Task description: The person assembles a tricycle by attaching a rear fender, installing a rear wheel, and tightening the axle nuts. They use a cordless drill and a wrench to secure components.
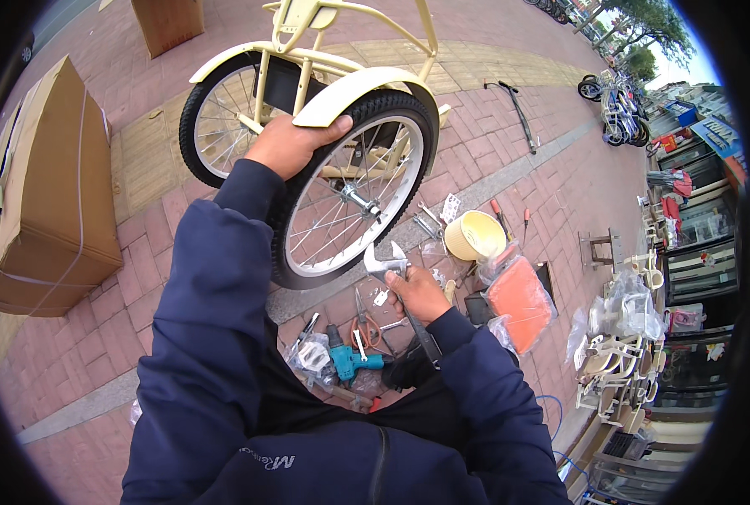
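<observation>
My left hand [295, 143] is closed over the top of the near wheel's black tyre [286, 257], just under the front end of the cream mudguard [354, 91]. Its thumb lies along the tyre, and some fingers are out of sight. My right hand [418, 295] grips a large adjustable wrench [386, 261] by its handle, with the jaws pointing up beside the lower rim. Wheel hub and axle nut [368, 204] show apart from the jaws. Cream tubing makes up the tricycle frame [307, 63], and a second spoked wheel [223, 118] stands beyond.
A teal power drill [349, 360] lies among small tools and plastic bags between my legs. Farther right are a yellow basket [474, 236] and a wrapped orange pad [519, 303]. One big cardboard box [59, 194] stands at left. A T-shaped black handlebar [516, 116] rests on the paving.
</observation>
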`<state>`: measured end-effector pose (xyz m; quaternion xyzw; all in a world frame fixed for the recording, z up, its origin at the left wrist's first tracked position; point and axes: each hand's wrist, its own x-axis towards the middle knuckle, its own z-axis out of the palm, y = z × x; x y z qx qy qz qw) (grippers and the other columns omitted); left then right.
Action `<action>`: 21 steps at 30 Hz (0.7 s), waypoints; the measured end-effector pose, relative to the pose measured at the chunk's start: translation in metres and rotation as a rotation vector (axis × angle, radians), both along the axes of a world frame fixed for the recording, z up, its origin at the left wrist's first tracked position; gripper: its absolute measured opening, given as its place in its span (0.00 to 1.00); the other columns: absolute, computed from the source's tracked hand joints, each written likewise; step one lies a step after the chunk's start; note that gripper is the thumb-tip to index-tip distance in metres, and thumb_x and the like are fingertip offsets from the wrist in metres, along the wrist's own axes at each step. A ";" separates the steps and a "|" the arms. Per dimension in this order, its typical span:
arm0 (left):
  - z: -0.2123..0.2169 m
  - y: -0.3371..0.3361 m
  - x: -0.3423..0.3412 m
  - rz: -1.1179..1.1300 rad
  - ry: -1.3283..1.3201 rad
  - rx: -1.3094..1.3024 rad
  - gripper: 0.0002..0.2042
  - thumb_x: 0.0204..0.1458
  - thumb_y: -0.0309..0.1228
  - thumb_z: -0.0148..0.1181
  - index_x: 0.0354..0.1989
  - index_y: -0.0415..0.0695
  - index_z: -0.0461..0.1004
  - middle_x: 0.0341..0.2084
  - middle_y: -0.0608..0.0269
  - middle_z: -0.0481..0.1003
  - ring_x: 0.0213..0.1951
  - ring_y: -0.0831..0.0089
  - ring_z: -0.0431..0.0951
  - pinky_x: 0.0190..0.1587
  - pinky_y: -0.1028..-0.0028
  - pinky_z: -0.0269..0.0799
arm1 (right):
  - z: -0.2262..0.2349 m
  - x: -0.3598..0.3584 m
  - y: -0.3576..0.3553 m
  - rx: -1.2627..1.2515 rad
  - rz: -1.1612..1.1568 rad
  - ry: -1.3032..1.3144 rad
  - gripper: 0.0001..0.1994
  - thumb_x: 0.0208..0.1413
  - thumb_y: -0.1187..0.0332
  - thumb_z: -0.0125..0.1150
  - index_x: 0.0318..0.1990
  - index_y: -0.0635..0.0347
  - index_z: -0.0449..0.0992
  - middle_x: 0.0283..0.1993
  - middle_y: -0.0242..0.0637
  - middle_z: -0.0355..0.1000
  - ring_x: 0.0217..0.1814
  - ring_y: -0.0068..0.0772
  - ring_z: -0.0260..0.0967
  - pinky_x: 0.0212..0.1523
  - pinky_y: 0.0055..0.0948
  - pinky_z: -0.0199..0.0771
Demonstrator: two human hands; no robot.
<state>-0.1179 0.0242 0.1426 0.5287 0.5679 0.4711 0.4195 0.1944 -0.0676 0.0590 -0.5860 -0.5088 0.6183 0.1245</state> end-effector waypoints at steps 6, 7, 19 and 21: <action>0.002 -0.003 -0.002 0.005 -0.033 -0.040 0.27 0.54 0.50 0.68 0.45 0.32 0.78 0.26 0.58 0.78 0.22 0.73 0.78 0.25 0.75 0.76 | -0.005 0.003 0.027 0.145 -0.153 0.188 0.28 0.69 0.43 0.44 0.36 0.64 0.73 0.31 0.33 0.72 0.30 0.23 0.68 0.33 0.25 0.70; 0.003 -0.003 -0.002 0.005 -0.019 -0.031 0.28 0.54 0.50 0.68 0.45 0.32 0.78 0.26 0.58 0.78 0.22 0.73 0.78 0.25 0.75 0.76 | -0.007 0.004 0.029 0.124 -0.195 0.247 0.29 0.69 0.42 0.44 0.37 0.63 0.74 0.31 0.33 0.72 0.30 0.24 0.68 0.33 0.26 0.70; 0.010 -0.007 -0.002 -0.003 0.126 -0.099 0.31 0.56 0.57 0.61 0.52 0.38 0.77 0.40 0.50 0.82 0.42 0.62 0.82 0.47 0.68 0.74 | -0.043 -0.012 0.040 -0.003 -0.125 0.293 0.15 0.65 0.57 0.60 0.43 0.61 0.72 0.32 0.31 0.71 0.25 0.19 0.68 0.26 0.23 0.70; 0.008 -0.005 -0.002 0.022 0.050 -0.034 0.29 0.54 0.51 0.67 0.45 0.31 0.78 0.27 0.57 0.79 0.23 0.72 0.80 0.25 0.75 0.77 | -0.045 -0.014 0.042 0.002 -0.124 0.297 0.17 0.65 0.56 0.60 0.47 0.62 0.71 0.34 0.34 0.72 0.25 0.21 0.69 0.26 0.23 0.71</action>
